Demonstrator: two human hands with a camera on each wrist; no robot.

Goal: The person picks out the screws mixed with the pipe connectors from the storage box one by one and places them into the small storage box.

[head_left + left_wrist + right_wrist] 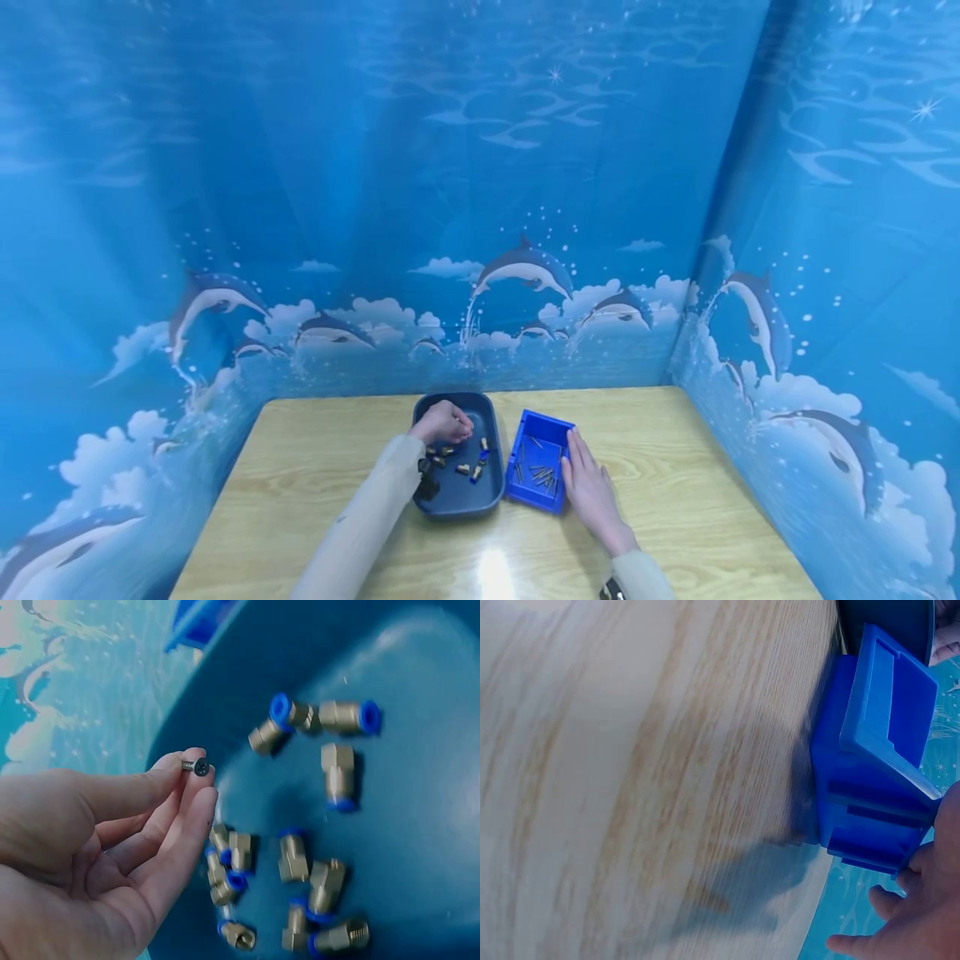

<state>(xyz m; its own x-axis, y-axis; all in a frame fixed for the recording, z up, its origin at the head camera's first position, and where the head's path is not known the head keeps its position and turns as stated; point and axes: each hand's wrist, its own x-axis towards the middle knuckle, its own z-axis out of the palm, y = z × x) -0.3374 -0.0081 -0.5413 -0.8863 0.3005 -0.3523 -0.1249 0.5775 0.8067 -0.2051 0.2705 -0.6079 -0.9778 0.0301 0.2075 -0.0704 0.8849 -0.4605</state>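
My left hand [444,422] is over the dark blue tray [459,502]. In the left wrist view its thumb and fingertips pinch a small screw [200,767], the head facing the camera. Several brass push-in fittings with blue collars [340,776] lie loose in that tray below the hand. Against the right side of the bright blue bin [531,498] rests my right hand [592,493], its fingers stretched along the wall. Several long thin screws [543,476] lie on the bin's floor. In the right wrist view the bin's outer wall [870,802] meets the fingers.
Both containers stand side by side on a light wood table [322,467], the tray left of the bin. A blue curtain printed with dolphins [465,208] closes off the back and sides. A bright light reflection [495,575] shows on the table near the front.
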